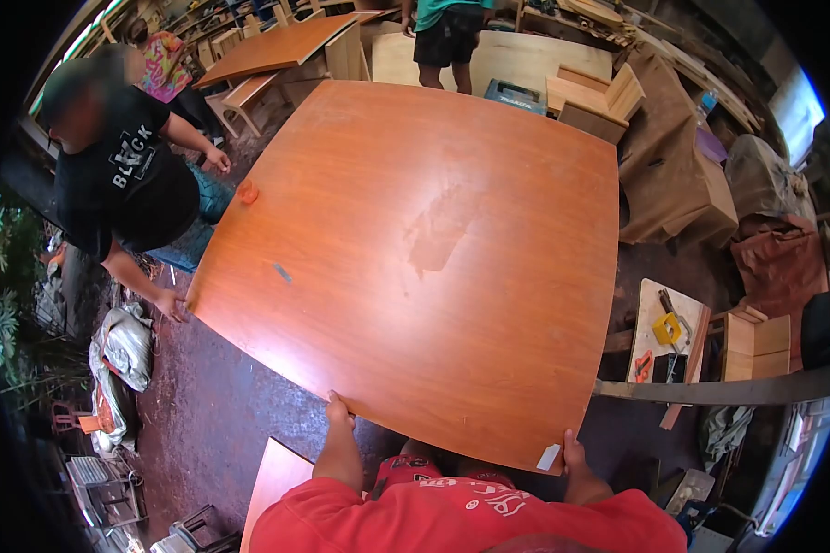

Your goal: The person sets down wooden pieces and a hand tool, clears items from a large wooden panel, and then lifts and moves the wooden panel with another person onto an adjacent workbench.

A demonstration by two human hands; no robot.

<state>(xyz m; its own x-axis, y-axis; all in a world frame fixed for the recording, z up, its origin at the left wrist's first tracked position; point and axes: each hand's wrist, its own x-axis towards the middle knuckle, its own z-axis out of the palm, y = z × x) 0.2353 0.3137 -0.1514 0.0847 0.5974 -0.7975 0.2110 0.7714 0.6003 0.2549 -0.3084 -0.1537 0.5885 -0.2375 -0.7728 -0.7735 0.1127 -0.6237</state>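
Observation:
A large orange-brown wooden panel point(507, 350) spans the middle of the view. My left hand point(339, 411) grips its near edge, thumb on top and the other fingers hidden beneath. At the near right corner, my right hand point(574, 452) holds the panel's edge beside a small white label point(549, 457). A roll of orange tape point(247, 192) and a small grey strip point(282, 272) lie on the panel, which also has a dull patch near its middle.
A co-worker in a black shirt point(129, 157) touches the panel's left corner. Two more people stand behind. Right of the panel, a small board point(650, 323) bears tools near a metal beam point(729, 391). White sacks point(127, 346) lie at left; a pink-brown board point(272, 479) is near my left arm.

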